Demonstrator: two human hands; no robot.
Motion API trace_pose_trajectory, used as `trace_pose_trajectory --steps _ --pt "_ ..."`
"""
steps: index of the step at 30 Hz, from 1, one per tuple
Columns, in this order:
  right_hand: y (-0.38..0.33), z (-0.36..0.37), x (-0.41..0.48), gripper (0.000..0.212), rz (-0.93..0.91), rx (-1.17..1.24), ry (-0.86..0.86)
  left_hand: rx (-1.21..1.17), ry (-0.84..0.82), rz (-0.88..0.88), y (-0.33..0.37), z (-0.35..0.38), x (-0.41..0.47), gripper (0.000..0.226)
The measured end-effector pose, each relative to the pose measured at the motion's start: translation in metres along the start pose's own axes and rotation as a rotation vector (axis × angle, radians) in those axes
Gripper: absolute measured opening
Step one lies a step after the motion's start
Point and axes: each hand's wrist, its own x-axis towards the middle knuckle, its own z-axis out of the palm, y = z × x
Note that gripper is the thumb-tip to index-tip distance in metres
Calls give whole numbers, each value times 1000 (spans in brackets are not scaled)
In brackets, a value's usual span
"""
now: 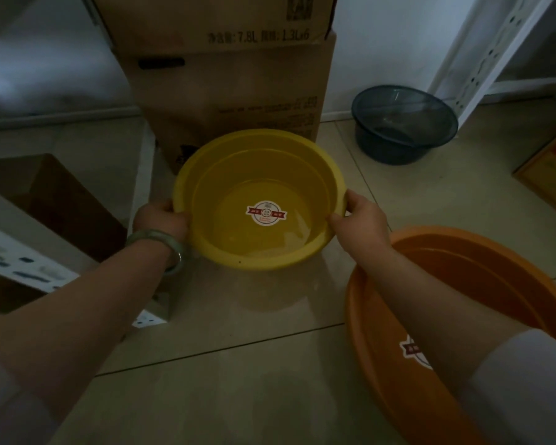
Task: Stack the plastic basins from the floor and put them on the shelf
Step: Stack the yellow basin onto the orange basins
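A yellow basin [257, 175] with a round sticker inside is held by its rim just above the tiled floor, in the middle of the view. My left hand [161, 220] grips its left rim and my right hand [360, 216] grips its right rim. A larger orange basin [482, 261] stands on the floor at the lower right, partly under my right forearm. A dark transparent basin [405, 123] sits on the floor at the back right. A white metal shelf frame [495, 49] rises at the upper right.
Two stacked cardboard boxes [231, 91] stand right behind the yellow basin. An open brown box [55, 200] and a white shelf post [142, 162] are at the left. A wooden box [549, 175] lies at the right edge.
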Motion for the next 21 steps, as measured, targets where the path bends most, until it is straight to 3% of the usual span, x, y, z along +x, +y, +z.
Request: trace_pose_trajectory --steps 6,14,21 --pt "-10 -30 -14 58 78 197 111 -92 85 129 20 -12 -24 44" --pt "-22 -113 -42 55 8 114 296 -216 64 331 65 -20 -79 49" --pt "0 -200 -90 46 153 194 415 -217 -136 504 96 -2 -139 51"
